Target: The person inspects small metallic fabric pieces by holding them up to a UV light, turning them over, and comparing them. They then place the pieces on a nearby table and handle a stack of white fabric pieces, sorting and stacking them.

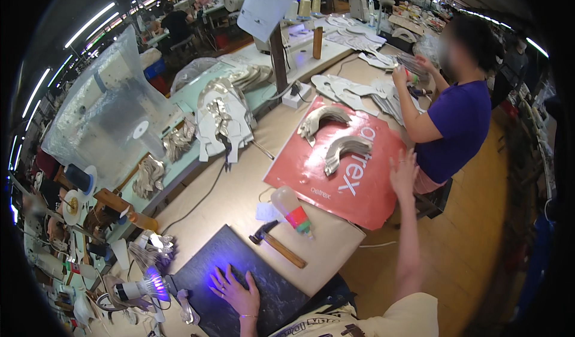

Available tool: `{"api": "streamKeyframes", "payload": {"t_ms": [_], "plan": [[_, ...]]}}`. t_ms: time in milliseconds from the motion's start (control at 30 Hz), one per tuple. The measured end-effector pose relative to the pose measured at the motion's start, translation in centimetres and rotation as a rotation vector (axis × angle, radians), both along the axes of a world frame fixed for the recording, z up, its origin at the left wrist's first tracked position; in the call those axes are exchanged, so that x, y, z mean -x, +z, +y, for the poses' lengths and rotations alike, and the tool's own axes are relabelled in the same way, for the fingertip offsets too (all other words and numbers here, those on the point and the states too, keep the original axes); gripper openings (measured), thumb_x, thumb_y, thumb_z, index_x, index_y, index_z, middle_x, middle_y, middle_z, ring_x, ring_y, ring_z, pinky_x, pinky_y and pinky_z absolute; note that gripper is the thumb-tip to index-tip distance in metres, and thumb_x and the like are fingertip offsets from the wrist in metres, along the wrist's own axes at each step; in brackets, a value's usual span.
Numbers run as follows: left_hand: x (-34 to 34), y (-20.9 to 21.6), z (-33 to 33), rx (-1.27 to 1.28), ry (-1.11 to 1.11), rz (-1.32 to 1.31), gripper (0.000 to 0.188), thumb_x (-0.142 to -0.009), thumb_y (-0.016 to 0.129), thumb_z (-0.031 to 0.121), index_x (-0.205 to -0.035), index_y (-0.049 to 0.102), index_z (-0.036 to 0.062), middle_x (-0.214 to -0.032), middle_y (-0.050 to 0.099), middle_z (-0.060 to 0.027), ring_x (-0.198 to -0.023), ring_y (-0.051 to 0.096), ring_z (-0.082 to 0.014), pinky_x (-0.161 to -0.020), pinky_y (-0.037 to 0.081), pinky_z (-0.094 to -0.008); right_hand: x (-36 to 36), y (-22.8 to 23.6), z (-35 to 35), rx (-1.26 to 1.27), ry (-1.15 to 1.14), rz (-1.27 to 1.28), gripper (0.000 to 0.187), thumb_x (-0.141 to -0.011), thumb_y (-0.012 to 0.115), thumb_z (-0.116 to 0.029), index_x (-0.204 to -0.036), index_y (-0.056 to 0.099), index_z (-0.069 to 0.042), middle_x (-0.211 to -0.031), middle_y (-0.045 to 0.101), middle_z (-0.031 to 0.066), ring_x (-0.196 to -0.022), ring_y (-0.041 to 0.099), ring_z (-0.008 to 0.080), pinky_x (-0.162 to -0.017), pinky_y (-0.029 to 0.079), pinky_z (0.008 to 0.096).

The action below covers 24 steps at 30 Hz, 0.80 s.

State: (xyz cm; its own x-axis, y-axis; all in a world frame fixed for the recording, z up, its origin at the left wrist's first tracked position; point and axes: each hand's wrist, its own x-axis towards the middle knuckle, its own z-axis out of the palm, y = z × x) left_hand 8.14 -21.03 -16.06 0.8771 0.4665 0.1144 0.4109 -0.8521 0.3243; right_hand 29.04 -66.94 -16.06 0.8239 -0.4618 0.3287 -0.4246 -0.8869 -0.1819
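Observation:
My left hand (pixel 238 290) lies flat with spread fingers on a dark square board (pixel 203 259), under violet light. My right hand (pixel 404 174) reaches out at the right edge of a shiny red sheet (pixel 299 178), fingers apart and nothing visible in them. Two curved stacks of metallic pieces rest on that sheet: one stack (pixel 326 120) farther off, the other stack (pixel 347 150) closer. Between my hands, a hammer (pixel 281 247) with a wooden handle lies by the board. Beside it is a squeeze bottle (pixel 291 212) with a red and green end.
A lit violet lamp (pixel 144 288) stands left of the board. Light shoe-part-like pieces (pixel 224 118) are piled on the green bench. A plastic-covered machine (pixel 111 97) stands far left. At right a co-worker in a purple shirt (pixel 458 118) handles pieces. A black cable (pixel 206 187) crosses the table.

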Motion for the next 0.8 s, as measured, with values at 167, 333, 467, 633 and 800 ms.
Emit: {"api": "streamKeyframes", "payload": {"t_ms": [167, 333, 467, 633, 800], "plan": [[0.1, -0.4, 0.2, -0.023, -0.03, 0.008, 0.06, -0.086, 0.057, 0.037, -0.134, 0.041, 0.0055, -0.147, 0.026, -0.0215, -0.139, 0.014, -0.0419, -0.111, 0.004, -0.0575, 2.7, -3.8, 6.8, -0.171, 0.058, 0.057, 0.056, -0.096, 0.039, -0.042, -0.138, 0.042, -0.006, -0.149, 0.024, 0.0241, -0.141, 0.018, 0.0339, -0.112, 0.012, 0.0519], [0.1, -0.6, 0.3, -0.036, -0.038, 0.024, 0.06, -0.087, 0.057, 0.037, -0.135, 0.04, 0.0048, -0.148, 0.024, -0.0215, -0.139, 0.012, -0.0417, -0.111, 0.003, -0.0576, 2.8, -4.2, 7.6, -0.157, 0.02, -0.027, 0.055, -0.095, 0.04, -0.042, -0.137, 0.044, -0.007, -0.148, 0.026, 0.0223, -0.14, 0.021, 0.0317, -0.113, 0.011, 0.0494], [0.1, -0.5, 0.2, -0.056, -0.031, 0.01, 0.06, -0.087, 0.056, 0.038, -0.136, 0.04, 0.0064, -0.148, 0.025, -0.0194, -0.139, 0.013, -0.0404, -0.111, 0.004, -0.0575, 3.0, -3.9, 7.5, -0.2, 0.049, -0.071, 0.054, -0.095, 0.04, -0.043, -0.135, 0.046, -0.007, -0.147, 0.03, 0.021, -0.139, 0.023, 0.0313, -0.113, 0.011, 0.0485], [0.0, -0.3, 0.1, -0.034, -0.028, 0.005, 0.059, -0.087, 0.056, 0.037, -0.136, 0.04, 0.0065, -0.148, 0.025, -0.0201, -0.139, 0.013, -0.0407, -0.111, 0.003, -0.0577, 3.0, -4.0, 7.6, -0.164, 0.025, -0.062, 0.053, -0.095, 0.04, -0.043, -0.133, 0.048, -0.007, -0.146, 0.032, 0.0199, -0.139, 0.024, 0.0307, -0.113, 0.012, 0.048], [0.1, -0.2, 0.2, -0.035, -0.038, 0.003, 0.058, -0.088, 0.056, 0.036, -0.136, 0.04, 0.0074, -0.148, 0.025, -0.0202, -0.139, 0.013, -0.0407, -0.111, 0.004, -0.0581, 2.9, -3.9, 7.6, -0.156, 0.016, -0.04, 0.053, -0.096, 0.039, -0.043, -0.133, 0.049, -0.006, -0.147, 0.031, 0.0188, -0.139, 0.023, 0.029, -0.114, 0.013, 0.0467]]}}
